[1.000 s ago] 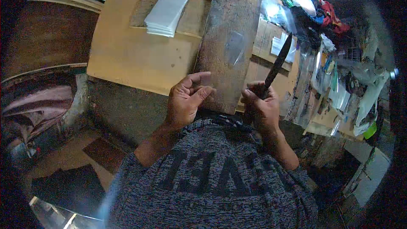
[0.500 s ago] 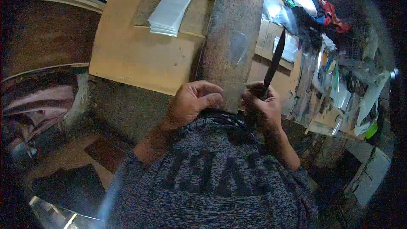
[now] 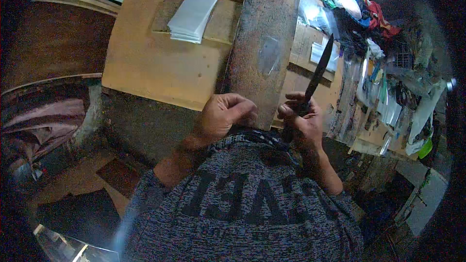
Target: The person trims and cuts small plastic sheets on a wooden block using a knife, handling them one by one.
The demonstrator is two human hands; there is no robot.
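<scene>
My right hand point(image 3: 305, 120) grips a dark, long-bladed knife point(image 3: 321, 68). The blade points up and away, leaning a little to the right. Across from it, my left hand point(image 3: 227, 114) is closed in a pinch over the near left edge of a worn wooden board point(image 3: 257, 24). Anything between those fingertips is too small or hidden to make out. A small clear plastic piece point(image 3: 270, 54) lies on the board, beyond both hands.
Left of the board, a stack of whitish translucent sheets point(image 3: 195, 14) lies on a tan panel point(image 3: 160, 63). Right of it sits another small stack of sheets point(image 3: 324, 54). Plastic bags and cloths point(image 3: 347, 2) crowd the far right.
The knife has swung slightly to the right. My left thumb and fingers have drawn closer together, and the hands are a little farther apart.
</scene>
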